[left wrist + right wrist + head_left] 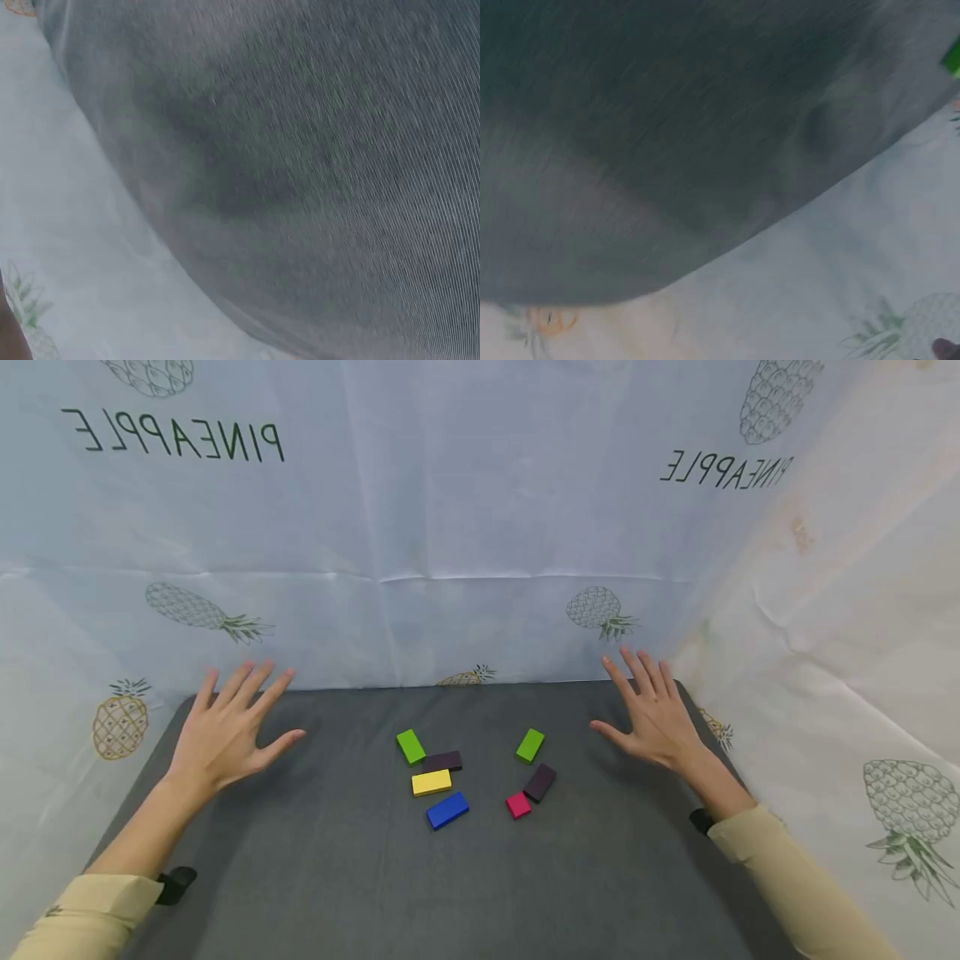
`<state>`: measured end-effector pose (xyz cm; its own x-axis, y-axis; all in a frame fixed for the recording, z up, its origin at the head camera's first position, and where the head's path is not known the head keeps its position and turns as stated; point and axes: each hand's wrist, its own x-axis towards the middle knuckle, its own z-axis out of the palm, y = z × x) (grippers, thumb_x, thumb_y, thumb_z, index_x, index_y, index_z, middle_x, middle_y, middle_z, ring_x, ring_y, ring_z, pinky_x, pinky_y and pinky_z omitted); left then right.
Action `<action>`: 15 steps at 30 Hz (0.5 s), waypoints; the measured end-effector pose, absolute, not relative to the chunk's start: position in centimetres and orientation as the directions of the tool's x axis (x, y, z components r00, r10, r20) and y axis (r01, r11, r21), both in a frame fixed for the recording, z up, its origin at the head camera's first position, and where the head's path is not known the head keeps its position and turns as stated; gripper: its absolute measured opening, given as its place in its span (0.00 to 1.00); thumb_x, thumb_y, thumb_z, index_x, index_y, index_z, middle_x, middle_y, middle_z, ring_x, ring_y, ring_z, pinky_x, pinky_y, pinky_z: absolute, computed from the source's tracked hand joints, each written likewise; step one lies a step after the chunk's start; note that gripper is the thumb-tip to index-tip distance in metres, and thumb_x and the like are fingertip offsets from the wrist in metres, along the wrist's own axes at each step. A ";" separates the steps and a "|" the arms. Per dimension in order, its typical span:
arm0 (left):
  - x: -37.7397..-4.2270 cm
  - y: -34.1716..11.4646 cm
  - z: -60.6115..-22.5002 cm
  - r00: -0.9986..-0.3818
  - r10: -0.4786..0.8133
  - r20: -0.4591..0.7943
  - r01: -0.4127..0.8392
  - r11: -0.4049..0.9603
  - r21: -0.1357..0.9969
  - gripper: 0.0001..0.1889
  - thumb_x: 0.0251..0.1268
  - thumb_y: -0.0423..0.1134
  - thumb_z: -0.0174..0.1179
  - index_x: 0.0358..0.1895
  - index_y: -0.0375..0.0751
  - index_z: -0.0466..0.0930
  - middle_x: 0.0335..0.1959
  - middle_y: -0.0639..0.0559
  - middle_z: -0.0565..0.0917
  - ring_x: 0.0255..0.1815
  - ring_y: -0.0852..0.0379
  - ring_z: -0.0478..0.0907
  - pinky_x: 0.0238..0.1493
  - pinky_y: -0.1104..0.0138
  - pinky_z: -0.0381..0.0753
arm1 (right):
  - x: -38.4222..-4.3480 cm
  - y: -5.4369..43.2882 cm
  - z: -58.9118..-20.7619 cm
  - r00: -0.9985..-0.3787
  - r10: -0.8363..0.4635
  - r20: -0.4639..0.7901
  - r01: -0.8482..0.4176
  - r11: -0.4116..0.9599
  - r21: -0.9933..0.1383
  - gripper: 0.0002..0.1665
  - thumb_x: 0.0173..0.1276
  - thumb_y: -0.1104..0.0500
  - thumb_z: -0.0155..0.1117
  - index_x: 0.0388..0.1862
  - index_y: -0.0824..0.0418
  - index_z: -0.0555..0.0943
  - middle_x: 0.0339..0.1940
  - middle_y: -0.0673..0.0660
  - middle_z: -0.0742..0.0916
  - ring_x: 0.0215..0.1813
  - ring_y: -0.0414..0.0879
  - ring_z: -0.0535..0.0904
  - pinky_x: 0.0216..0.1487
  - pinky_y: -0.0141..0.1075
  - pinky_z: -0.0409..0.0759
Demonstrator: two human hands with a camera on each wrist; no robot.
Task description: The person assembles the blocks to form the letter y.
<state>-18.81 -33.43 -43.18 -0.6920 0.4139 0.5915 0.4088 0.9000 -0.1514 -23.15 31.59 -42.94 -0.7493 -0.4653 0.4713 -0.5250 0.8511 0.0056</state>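
Both hands are raised over the sides of a dark grey table (337,877), fingers spread and holding nothing. My left hand (225,735) is at the left, its thumb pointing toward the blocks; my right hand (656,718) is at the right. Between them lie small blocks. The left cluster has a green block (411,747), a black block (442,762), a yellow block (431,782) and a blue block (447,811). Nearer the right hand are another green block (530,746), another black block (540,783) and a red block (518,805).
A white cloth (480,510) printed with pineapples hangs behind the table and along its sides. Dark bands (176,885) sit at the wrists, beside the beige sleeves (90,914). In the right wrist view, a green block (952,60) shows at the right edge.
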 end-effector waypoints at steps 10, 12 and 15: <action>-18.6 -29.6 -43.8 -0.747 0.380 0.545 0.477 0.878 0.041 0.42 0.73 0.72 0.58 0.75 0.42 0.77 0.67 0.37 0.83 0.65 0.31 0.79 0.66 0.32 0.73 | -19.9 28.7 -42.4 -0.862 -0.429 0.269 -0.502 0.796 -0.339 0.62 0.71 0.41 0.75 0.91 0.59 0.52 0.89 0.71 0.61 0.87 0.74 0.57 0.76 0.78 0.62; -18.5 -28.7 -44.0 -0.767 0.366 0.527 0.479 0.873 0.089 0.40 0.69 0.64 0.68 0.75 0.41 0.77 0.67 0.36 0.83 0.66 0.31 0.79 0.66 0.31 0.73 | -19.3 28.2 -42.4 -0.874 -0.427 0.234 -0.486 0.778 -0.398 0.61 0.71 0.44 0.76 0.91 0.59 0.53 0.89 0.70 0.62 0.87 0.73 0.56 0.77 0.77 0.62; -18.2 -27.4 -44.1 -0.791 0.348 0.502 0.485 0.858 0.170 0.39 0.63 0.55 0.75 0.74 0.40 0.77 0.66 0.35 0.84 0.65 0.30 0.79 0.64 0.30 0.74 | -18.5 27.6 -42.5 -0.883 -0.424 0.201 -0.467 0.751 -0.466 0.58 0.71 0.46 0.77 0.90 0.58 0.55 0.88 0.68 0.63 0.88 0.72 0.56 0.76 0.77 0.63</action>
